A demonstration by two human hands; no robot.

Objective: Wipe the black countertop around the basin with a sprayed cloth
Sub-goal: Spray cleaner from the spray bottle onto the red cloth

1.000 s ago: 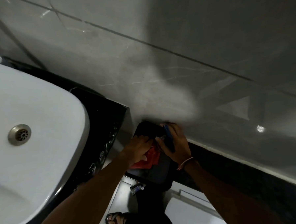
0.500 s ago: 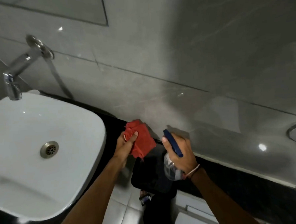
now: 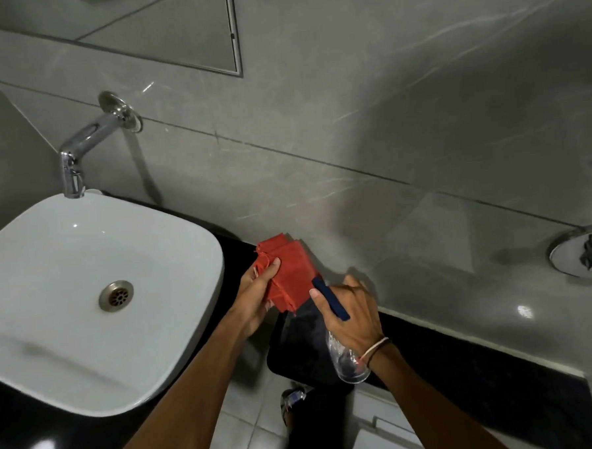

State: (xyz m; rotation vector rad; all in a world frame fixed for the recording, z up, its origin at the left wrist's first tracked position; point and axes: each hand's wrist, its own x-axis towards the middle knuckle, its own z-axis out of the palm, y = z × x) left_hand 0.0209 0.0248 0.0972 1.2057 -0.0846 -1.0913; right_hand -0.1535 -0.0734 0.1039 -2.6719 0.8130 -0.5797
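Note:
A folded red cloth (image 3: 288, 276) is held up in my left hand (image 3: 257, 291), just right of the white basin (image 3: 85, 297). My right hand (image 3: 352, 312) grips a clear spray bottle (image 3: 346, 362) with a dark blue trigger head (image 3: 329, 299) whose nozzle points at the cloth from close by. The black countertop (image 3: 234, 248) shows as a narrow strip behind and to the right of the basin, and again at the bottom left. Both hands hover over a black bin (image 3: 301, 347) beside the counter's end.
A chrome tap (image 3: 85, 149) juts from the grey tiled wall above the basin. A mirror edge (image 3: 236, 31) is at the top. A chrome wall fitting (image 3: 587, 253) sits at the right. A dark skirting ledge (image 3: 483, 362), a white toilet lid (image 3: 378, 443) and my sandalled foot (image 3: 290, 406) lie below.
My view tilted up from the bin toward the basin and tap. My left hand lifted the red cloth out of the bin; my right hand raised the spray bottle next to it.

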